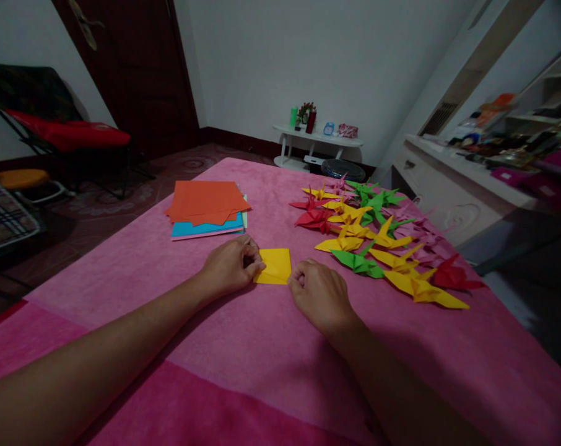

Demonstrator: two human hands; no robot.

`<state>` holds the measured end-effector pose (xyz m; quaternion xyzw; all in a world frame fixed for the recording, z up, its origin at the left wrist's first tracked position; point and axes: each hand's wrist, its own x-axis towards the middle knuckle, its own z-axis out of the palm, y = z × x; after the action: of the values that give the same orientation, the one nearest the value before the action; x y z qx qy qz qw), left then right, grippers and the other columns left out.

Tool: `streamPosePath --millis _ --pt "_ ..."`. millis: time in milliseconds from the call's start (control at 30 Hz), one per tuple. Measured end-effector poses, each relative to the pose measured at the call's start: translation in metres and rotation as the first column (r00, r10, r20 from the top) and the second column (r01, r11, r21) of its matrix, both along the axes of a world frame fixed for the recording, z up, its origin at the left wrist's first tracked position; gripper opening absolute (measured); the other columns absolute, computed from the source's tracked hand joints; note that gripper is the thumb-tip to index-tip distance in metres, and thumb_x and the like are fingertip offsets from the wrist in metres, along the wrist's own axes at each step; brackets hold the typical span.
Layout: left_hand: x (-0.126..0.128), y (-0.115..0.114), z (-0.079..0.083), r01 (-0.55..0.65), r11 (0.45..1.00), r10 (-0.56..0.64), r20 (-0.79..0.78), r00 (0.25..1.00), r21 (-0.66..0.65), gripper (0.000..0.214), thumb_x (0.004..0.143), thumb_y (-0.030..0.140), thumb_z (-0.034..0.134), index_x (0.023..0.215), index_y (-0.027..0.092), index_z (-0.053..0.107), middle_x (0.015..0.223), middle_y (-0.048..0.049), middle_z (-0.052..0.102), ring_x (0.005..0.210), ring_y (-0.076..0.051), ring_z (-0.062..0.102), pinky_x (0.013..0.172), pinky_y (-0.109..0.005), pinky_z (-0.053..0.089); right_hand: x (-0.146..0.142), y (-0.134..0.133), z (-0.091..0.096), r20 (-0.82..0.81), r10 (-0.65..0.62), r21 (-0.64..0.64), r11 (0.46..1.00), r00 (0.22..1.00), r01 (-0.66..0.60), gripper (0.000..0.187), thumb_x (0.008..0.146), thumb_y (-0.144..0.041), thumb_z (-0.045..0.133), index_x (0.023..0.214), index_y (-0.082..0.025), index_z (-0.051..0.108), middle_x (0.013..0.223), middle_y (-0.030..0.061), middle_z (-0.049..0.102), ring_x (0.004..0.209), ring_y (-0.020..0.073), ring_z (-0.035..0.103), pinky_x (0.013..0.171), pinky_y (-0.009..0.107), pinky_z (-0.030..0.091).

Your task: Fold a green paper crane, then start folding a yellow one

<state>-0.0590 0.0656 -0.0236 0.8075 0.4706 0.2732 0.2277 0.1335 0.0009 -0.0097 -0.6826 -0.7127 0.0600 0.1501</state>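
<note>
Paper folding in progress at a pink-covered table (243,353): a person's two bare hands work a folded yellow sheet (275,265) lying flat about mid-table, w/ the near edge well below it. Left hand (228,267) sits at the sheet's left edge, fingers bunched together and thumb tucked in, pinching that edge. Right hand (320,294) rests at the sheet's near-right corner, fingers curled in toward the palm & touching the paper; whether they nip the corner can't be told from this angle. Beyond the left hand, toward the far-left part of the table, is a stack of loose paper (206,201), orange on top w/ a blue sheet (201,230) showing underneath. Along the right side, from the far edge to approx. level w/ the hands, finished paper cranes (373,238) lie in rows: yellow, green, red, pink. Off the table, a small white side table (317,137) w/ bottles stands by the far wall, a chair w/ a red cushion (71,135) is at left, and a white cabinet (447,192) is at right. By the look of it, the step in hand is an early fold, w/ a crease being set or a flap about to be lifted. A clean fold from here would call for keeping the edges lined up, one hand pinning the sheet while the other runs the crease.
</note>
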Motion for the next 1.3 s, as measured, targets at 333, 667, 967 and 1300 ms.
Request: streamPosePath --millis 333,667,967,1300 --pt "-0.002 0.000 0.000 -0.026 0.998 0.025 -0.019 0.999 -0.052 0.015 0.071 0.029 0.068 0.061 0.018 0.064 0.076 -0.0023 0.063 0.071 -0.015 0.058 0.065 -0.025 0.044 0.000 -0.001 0.003 0.007 0.009 -0.018 1.000 1.000 -0.009 0.015 0.080 -0.021 0.050 0.072 -0.022 0.063 0.080 0.0012 0.068 0.068 0.0149 0.059 0.055 0.027 0.027" --pt "0.004 -0.001 0.000 -0.107 0.994 0.105 -0.107 0.989 -0.014 0.016 0.074 0.030 0.064 0.063 0.018 0.060 0.077 -0.0018 0.062 0.070 -0.015 0.055 0.065 -0.026 0.042 -0.002 -0.002 0.004 0.027 -0.008 -0.040 0.999 1.000 0.009 0.015 0.079 -0.021 0.049 0.073 -0.022 0.062 0.082 0.0025 0.068 0.069 0.0152 0.058 0.056 0.028 0.025" --pt "0.006 -0.003 0.000 -0.128 0.992 0.128 -0.150 0.980 0.007 0.015 0.075 0.030 0.061 0.066 0.019 0.059 0.080 -0.0020 0.062 0.072 -0.016 0.056 0.067 -0.028 0.042 -0.004 0.001 0.002 0.077 -0.034 -0.026 0.999 0.996 0.037 0.015 0.078 -0.022 0.048 0.074 -0.021 0.062 0.081 0.0036 0.069 0.067 0.0168 0.059 0.055 0.030 0.022" --pt "0.010 -0.002 0.005 -0.137 0.991 0.133 -0.241 0.961 0.000 0.010 0.073 0.029 0.059 0.070 0.019 0.059 0.081 -0.0033 0.063 0.074 -0.018 0.057 0.066 -0.029 0.042 -0.004 0.003 0.001 0.075 -0.051 -0.029 0.998 0.996 0.053 0.017 0.076 -0.023 0.048 0.072 -0.022 0.065 0.076 0.0047 0.070 0.065 0.0177 0.059 0.053 0.029 0.021"
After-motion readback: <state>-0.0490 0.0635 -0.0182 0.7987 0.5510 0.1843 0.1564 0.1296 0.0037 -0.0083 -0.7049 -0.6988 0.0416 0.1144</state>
